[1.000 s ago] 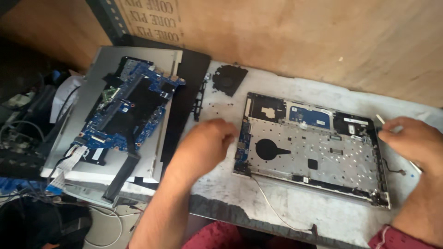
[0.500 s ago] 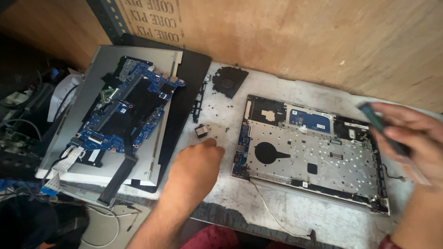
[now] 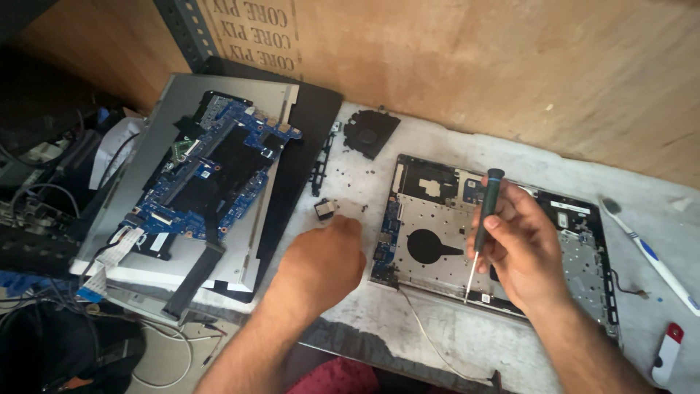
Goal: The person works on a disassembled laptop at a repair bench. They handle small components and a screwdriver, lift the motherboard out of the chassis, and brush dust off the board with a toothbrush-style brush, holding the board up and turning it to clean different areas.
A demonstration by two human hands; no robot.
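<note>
An opened silver laptop base (image 3: pixel 437 252) lies on the white worktable (image 3: pixel 364 314), its inner metal frame showing. My right hand (image 3: pixel 521 252) holds a dark green-handled screwdriver (image 3: pixel 485 219) upright over the base, tip pointing down near its front edge. My left hand (image 3: pixel 321 266) rests on the table left of the base, fingers curled, fingertips close to a small black part (image 3: pixel 326 210) and several tiny screws (image 3: pixel 357 175). Whether that hand pinches anything is hidden.
A blue motherboard (image 3: pixel 208 175) lies on a grey laptop cover (image 3: pixel 168 109) at the left, over a black panel (image 3: pixel 306 138). A black fan (image 3: pixel 370 131) sits at the back. A toothbrush (image 3: pixel 645 252) and a white-and-red object (image 3: pixel 667 354) lie at right. Cables (image 3: pixel 44 211) crowd the far left.
My right hand has come in from the right edge with the screwdriver and now holds it upright over the laptop base. My left hand stays by the small black part.
</note>
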